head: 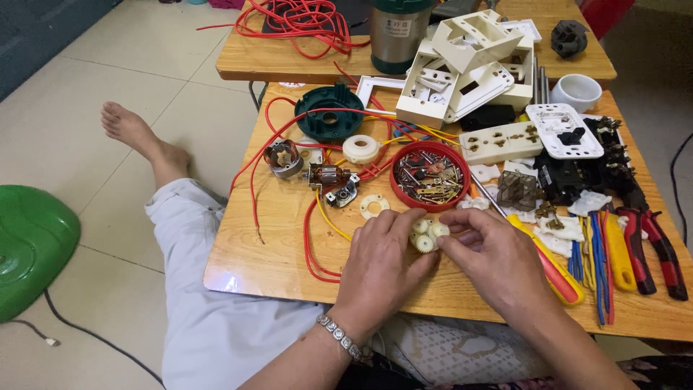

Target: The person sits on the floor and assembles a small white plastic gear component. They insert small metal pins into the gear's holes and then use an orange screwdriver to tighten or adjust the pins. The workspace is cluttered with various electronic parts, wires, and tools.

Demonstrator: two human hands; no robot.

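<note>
A pale tiled floor spreads under a low wooden table, with a second wooden table butted behind it and a green plastic stool at the side. Loose red wire, a round red tray of screws and stacked white switch housings crowd the tabletop. At the near edge, left hand and right hand together pinch a cluster of small cream plastic gears, its underside hidden by fingers.
</note>
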